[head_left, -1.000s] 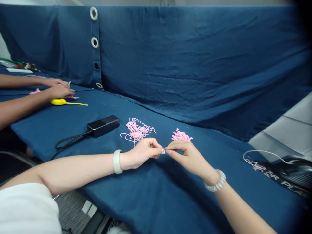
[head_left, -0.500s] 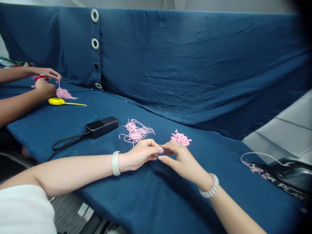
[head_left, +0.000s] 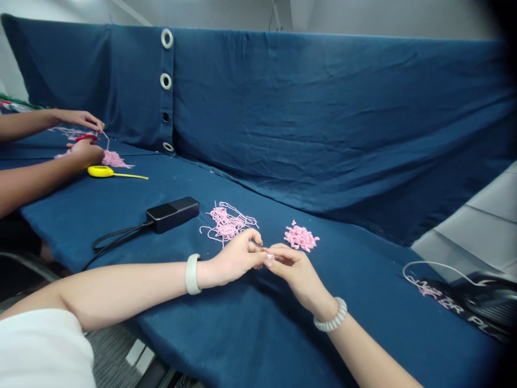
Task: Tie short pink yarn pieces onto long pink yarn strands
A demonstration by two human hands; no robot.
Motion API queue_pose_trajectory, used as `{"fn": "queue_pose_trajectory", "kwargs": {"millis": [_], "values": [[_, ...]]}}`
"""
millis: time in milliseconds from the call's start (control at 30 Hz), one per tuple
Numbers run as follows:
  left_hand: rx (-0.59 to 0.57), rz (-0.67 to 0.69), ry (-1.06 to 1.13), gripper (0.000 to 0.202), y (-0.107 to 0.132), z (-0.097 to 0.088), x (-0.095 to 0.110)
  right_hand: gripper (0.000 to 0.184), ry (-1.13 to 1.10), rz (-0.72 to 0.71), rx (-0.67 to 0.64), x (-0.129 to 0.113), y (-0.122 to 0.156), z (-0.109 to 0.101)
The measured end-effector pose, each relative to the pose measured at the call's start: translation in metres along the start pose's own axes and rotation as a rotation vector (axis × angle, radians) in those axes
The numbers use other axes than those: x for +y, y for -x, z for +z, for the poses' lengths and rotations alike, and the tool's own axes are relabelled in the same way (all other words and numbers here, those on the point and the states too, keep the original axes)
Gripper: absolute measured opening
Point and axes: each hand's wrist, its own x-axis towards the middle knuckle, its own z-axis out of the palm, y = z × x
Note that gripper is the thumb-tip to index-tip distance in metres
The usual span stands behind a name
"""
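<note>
- Head view: far to the left of the pink yarn tangle, a co-worker's near hand is at a red-handled tool; a backward sweep of that hand could knock the yellow tool, which lies on the tangle's far left too.
- Closer on the tangle's left sits a black box with a looped cable. The left forearm passes in front, so lifting carelessly could catch the cable and drag the box. Room is tight here: the near edge of the surface slants in.
- Just in front of the tangle is the left hand; its knuckles could hook a loose end and pull the strands about.
- To the tangle's front right, the right hand meets the left, fingertips touching and bunched. I cannot tell whether anything is pinched between them; a small piece there could slip if the fingers loosen.
- Right of the tangle lies a pile of short pink pieces, just beyond the right hand, whose knuckles could scatter it. Bare cloth separates pile and tangle; the blue curtain closes off the space behind.
- Far right of the tangle, a white cord arches up and could snag a wide-swinging right arm. Before it, open cloth leaves the most room.
</note>
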Motion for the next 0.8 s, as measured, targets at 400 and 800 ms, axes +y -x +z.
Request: {"fn": "queue_pose_trajectory", "kwargs": {"millis": [400,800], "values": [[0.021,-0.016,0.019,0.033,0.0,0.001,0.0,0.021,-0.344,0.084,0.166,0.011,-0.003,-0.002],[0.027,0.032,0.054,0.026,-0.003,0.0,-0.006,0.031,-0.268,0.167,0.18,0.045,0.004,0.022]]}}
